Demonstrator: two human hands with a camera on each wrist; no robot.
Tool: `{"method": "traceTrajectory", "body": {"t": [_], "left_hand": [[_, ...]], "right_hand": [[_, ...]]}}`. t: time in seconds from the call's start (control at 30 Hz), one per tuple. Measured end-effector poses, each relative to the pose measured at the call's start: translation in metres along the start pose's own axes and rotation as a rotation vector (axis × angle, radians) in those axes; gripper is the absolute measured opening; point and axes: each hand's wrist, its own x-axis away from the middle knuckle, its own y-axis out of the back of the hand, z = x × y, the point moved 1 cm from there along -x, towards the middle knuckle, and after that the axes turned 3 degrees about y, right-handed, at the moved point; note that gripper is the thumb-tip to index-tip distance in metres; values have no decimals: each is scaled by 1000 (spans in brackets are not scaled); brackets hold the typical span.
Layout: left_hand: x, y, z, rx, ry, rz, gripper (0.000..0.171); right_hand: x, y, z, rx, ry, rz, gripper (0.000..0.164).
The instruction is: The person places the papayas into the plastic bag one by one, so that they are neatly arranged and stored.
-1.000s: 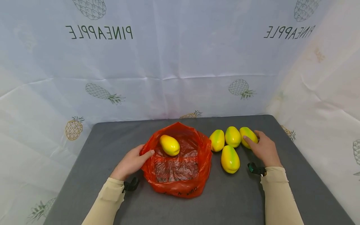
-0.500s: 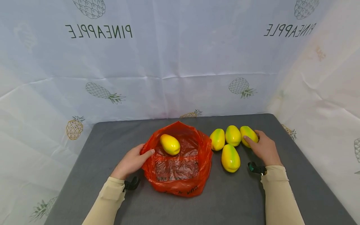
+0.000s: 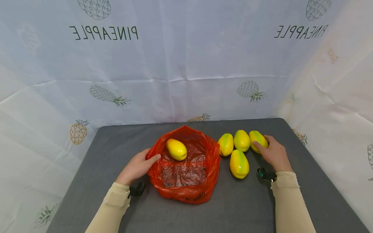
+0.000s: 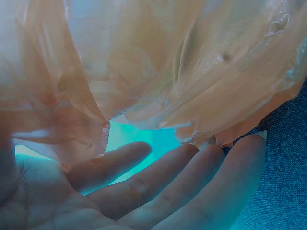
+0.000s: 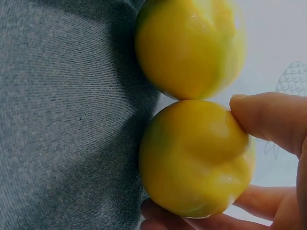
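Note:
A red plastic bag (image 3: 183, 174) stands with its mouth wide, and one smooth yellow fruit (image 3: 176, 149) lies inside. At the bag's left side my left hand (image 3: 138, 166) holds the rim, thumb over the edge. The left wrist view shows the fingers (image 4: 163, 191) beneath the thin plastic (image 4: 144, 62). My right hand (image 3: 273, 152) grips the rightmost yellow-green, mango-like fruit (image 3: 257, 141), with the thumb on its near side and other fingers around the far side. In the right wrist view that fruit (image 5: 192, 158) rests on the cloth, touching its neighbour (image 5: 192, 48).
Left of the gripped fruit sit three similar fruits: one in the middle (image 3: 242, 141), one beside the bag (image 3: 225, 144) and one nearer (image 3: 239, 164). The dark grey table (image 3: 233, 207) is backed by white pineapple-print cloth (image 3: 186, 58).

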Motion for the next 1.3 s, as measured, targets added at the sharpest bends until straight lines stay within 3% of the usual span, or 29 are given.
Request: {"method": "traceTrajectory", "body": {"t": [1.3], "left_hand": [[-1, -1, 1, 6, -9, 0, 60]], "right_hand": [[8, 20, -5, 19, 10, -62, 96]]}}
